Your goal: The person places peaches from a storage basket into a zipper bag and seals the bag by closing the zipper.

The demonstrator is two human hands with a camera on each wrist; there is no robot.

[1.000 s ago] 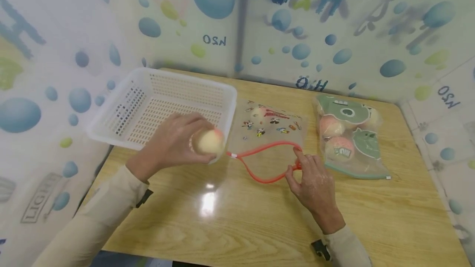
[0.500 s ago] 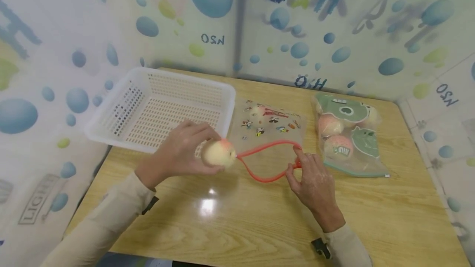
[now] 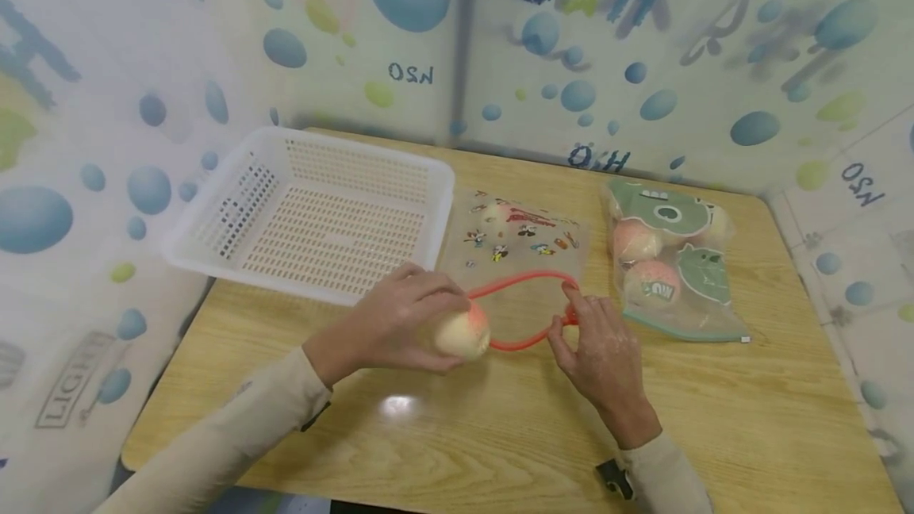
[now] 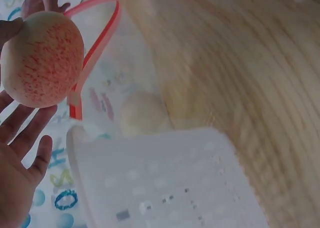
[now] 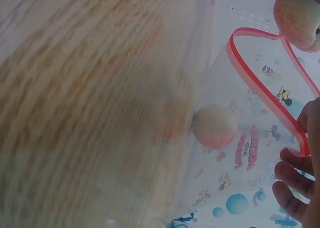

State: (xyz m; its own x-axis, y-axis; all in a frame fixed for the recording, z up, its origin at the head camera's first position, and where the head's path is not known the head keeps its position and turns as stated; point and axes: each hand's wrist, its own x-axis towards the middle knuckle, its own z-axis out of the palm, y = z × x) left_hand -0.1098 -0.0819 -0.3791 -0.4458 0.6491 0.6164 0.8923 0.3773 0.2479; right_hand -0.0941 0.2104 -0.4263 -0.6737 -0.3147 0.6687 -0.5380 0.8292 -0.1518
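Observation:
My left hand (image 3: pixel 400 320) grips a pale yellow peach (image 3: pixel 464 333) with a pink blush, at the left end of the bag's mouth. In the left wrist view, thumb and fingers lie on opposite sides of the peach (image 4: pixel 45 60). A clear zip bag (image 3: pixel 514 248) with cartoon prints lies on the table, its red zip edge (image 3: pixel 528 274) spread into a loop. My right hand (image 3: pixel 603 351) pinches that edge at the right end. One peach (image 5: pixel 215 126) is inside the bag near its far end. Part of the loop is hidden behind the held peach.
A white perforated basket (image 3: pixel 307 285) stands to the left of the bag. To the right lies a second zip bag (image 3: pixel 703 320) with green prints, holding several peaches. Printed walls (image 3: pixel 493 62) rise close behind the wooden table (image 3: pixel 500 435).
My left hand has carried the peach rightward and nearer to me, from the basket's edge to the bag's open mouth. My right hand has stayed on the red edge.

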